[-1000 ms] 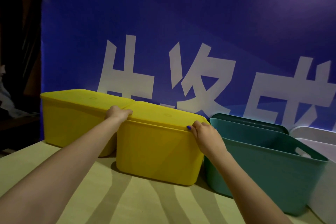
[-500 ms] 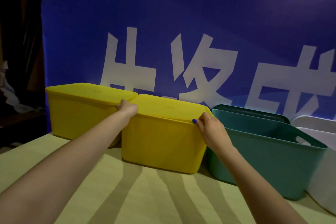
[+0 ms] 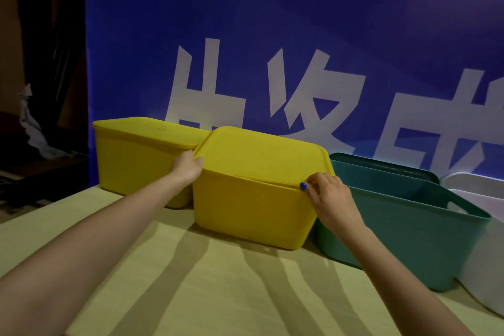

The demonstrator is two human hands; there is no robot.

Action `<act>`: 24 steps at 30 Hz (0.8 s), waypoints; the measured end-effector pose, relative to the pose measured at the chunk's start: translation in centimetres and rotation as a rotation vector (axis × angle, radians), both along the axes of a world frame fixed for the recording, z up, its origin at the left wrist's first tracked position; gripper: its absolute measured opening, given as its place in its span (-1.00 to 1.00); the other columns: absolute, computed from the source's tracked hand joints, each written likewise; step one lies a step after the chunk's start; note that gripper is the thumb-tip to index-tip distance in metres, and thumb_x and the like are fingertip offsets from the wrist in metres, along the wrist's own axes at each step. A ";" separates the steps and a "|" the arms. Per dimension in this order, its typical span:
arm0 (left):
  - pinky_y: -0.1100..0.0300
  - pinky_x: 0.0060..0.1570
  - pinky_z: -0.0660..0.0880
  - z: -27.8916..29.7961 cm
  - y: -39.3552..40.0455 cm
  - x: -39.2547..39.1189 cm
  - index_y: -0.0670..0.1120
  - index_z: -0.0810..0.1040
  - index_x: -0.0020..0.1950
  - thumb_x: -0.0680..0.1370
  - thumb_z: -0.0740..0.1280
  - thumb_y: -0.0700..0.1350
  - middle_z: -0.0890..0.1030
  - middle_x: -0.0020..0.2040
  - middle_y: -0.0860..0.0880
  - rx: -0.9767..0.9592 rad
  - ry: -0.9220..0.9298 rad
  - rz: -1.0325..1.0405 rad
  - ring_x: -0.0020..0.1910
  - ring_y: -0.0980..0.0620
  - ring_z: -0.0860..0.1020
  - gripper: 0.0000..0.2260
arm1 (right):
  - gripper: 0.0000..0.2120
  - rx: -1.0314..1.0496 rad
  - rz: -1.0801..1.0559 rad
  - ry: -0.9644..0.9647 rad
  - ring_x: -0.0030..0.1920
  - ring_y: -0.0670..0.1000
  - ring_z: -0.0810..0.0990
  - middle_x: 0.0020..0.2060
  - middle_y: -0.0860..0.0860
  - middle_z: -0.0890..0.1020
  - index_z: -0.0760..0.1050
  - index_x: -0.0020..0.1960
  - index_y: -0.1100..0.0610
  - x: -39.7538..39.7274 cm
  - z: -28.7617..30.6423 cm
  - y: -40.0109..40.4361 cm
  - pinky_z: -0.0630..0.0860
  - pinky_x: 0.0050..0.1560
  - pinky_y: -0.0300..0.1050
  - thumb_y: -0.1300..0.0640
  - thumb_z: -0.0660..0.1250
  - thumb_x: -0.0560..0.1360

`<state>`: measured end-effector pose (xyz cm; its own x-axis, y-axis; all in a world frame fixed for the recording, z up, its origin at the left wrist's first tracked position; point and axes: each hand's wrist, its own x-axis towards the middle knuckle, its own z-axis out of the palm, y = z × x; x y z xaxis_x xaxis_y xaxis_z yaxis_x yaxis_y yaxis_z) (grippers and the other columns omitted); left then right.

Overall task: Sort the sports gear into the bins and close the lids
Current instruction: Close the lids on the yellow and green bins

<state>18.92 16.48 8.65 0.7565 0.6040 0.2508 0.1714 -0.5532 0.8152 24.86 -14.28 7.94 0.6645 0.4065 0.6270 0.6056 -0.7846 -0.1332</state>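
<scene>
I am gripping the yellow lid [image 3: 259, 153] at its near corners, left hand [image 3: 188, 168] and right hand [image 3: 327, 196] curled on the edge, as it is sitting slightly raised on the yellow bin [image 3: 251, 213] on the table [image 3: 218, 294]. It looks like light, slightly flexible plastic, so corners seem best.

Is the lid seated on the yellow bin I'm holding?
Not fully: the yellow plastic lid covers it, but a gap shows near the right hand.
</scene>
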 end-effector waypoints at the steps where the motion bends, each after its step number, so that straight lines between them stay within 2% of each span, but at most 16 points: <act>1: -0.02 0.04 0.44 0.1 0.1 -0.2 -0.27 0.44 0.23 0.62 0.12 -0.14 0.52 0.15 -0.28 0.008 0.012 0.002 0.10 -0.25 0.49 -0.72 | -0.74 0.013 -0.003 0.005 -0.02 -0.01 0.47 -0.05 -0.02 0.54 0.48 0.07 0.07 -0.1 0.2 -0.1 0.45 0.04 -0.02 -0.06 0.11 0.60; 4: -0.01 0.06 0.43 0.4 -0.1 -0.9 -0.25 0.41 0.29 0.62 0.14 -0.14 0.51 0.18 -0.26 0.011 0.032 0.004 0.13 -0.24 0.48 -0.70 | -0.76 0.080 -0.059 -0.004 -0.08 0.03 0.48 -0.13 0.02 0.55 0.51 -0.01 0.10 -0.3 0.9 -0.2 0.47 -0.04 0.02 -0.01 0.14 0.60; 8: -0.01 0.12 0.42 0.5 -0.6 -1.4 -0.23 0.36 0.35 0.63 0.15 -0.16 0.49 0.23 -0.24 -0.019 0.012 -0.013 0.17 -0.22 0.47 -0.68 | -0.76 0.352 -0.168 0.143 0.17 0.13 0.38 0.11 0.15 0.45 0.50 0.17 0.17 0.1 1.7 -0.6 0.43 0.13 0.03 0.09 0.25 0.56; 11: -0.04 0.20 0.42 0.4 -0.7 -1.5 -0.22 0.32 0.40 0.63 0.15 -0.18 0.47 0.27 -0.23 -0.034 -0.004 -0.031 0.22 -0.21 0.45 -0.65 | -0.68 0.479 -0.199 0.224 0.24 0.20 0.35 0.19 0.22 0.39 0.46 0.23 0.20 0.4 2.2 -1.1 0.38 0.20 0.07 0.12 0.32 0.51; 14: -0.05 0.23 0.40 0.2 -0.7 -1.6 -0.21 0.31 0.42 0.63 0.14 -0.18 0.46 0.30 -0.24 -0.039 -0.011 -0.046 0.25 -0.22 0.44 -0.65 | -0.61 0.438 -0.253 0.261 0.19 0.22 0.38 0.21 0.23 0.38 0.40 0.28 0.21 0.3 2.6 -1.1 0.40 0.14 0.07 0.14 0.32 0.49; 16: -0.01 0.21 0.39 0.2 -0.7 -1.7 -0.20 0.29 0.44 0.64 0.13 -0.18 0.45 0.31 -0.22 -0.041 -0.015 -0.054 0.26 -0.20 0.43 -0.64 | -0.62 0.483 -0.267 0.398 0.04 0.20 0.44 0.19 0.23 0.37 0.37 0.25 0.23 0.6 2.7 -1.0 0.43 0.00 0.02 0.13 0.29 0.48; 18: 0.02 0.18 0.38 0.2 -0.7 -1.9 -0.19 0.29 0.45 0.63 0.13 -0.19 0.44 0.32 -0.21 -0.045 -0.032 -0.069 0.25 -0.18 0.43 -0.63 | -0.77 0.524 -0.270 0.504 -0.14 0.18 0.46 0.04 0.21 0.46 0.41 0.04 0.25 0.9 2.9 -1.0 0.51 -0.12 0.07 0.11 0.28 0.49; 20: 0.06 0.09 0.40 0.1 -0.6 -2.3 -0.18 0.33 0.43 0.63 0.14 -0.21 0.49 0.27 -0.19 -0.049 -0.056 -0.097 0.15 -0.13 0.47 -0.64 | -0.78 0.558 -0.237 0.567 -0.32 0.14 0.47 -0.28 0.17 0.50 0.37 -0.21 0.23 1.3 2.8 -1.2 0.53 -0.26 0.06 0.12 0.26 0.52; 21: 0.08 0.03 0.40 0.0 -0.5 -2.5 -0.17 0.37 0.40 0.62 0.14 -0.22 0.52 0.21 -0.18 -0.047 -0.064 -0.113 0.07 -0.10 0.48 -0.66 | -0.75 0.566 -0.212 0.599 -0.39 0.11 0.44 -0.37 0.14 0.45 0.34 -0.25 0.22 1.3 2.8 -1.3 0.49 -0.36 -0.01 0.12 0.23 0.55; 24: 0.12 -0.10 0.37 0.2 -0.1 -3.7 -0.18 0.52 0.25 0.59 0.19 -0.22 0.58 0.02 -0.17 -0.039 -0.063 -0.114 -0.09 -0.07 0.48 -0.74 | -0.75 0.560 -0.153 0.651 -0.46 0.06 0.38 -0.41 0.10 0.39 0.33 -0.24 0.20 0.6 3.1 -1.2 0.35 -0.47 -0.16 0.13 0.18 0.59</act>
